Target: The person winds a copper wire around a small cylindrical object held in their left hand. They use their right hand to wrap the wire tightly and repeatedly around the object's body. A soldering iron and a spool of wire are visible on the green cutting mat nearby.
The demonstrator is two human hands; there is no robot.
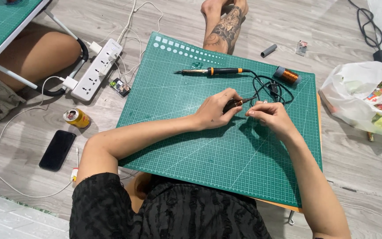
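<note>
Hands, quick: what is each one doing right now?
Left hand: closed on a small dark tool.
Right hand: fingers pinched near the black cable; what it holds cannot be told.

A white power strip (97, 69), a yellow drink can (77, 118) and a black phone (57, 150) lie on the grey floor; a white plastic bag (364, 95) sits right.

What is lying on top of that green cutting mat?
On the green cutting mat: a soldering iron, black cable, copper wire spool, both hands. The left hand mostly covers a small dark part.
</note>
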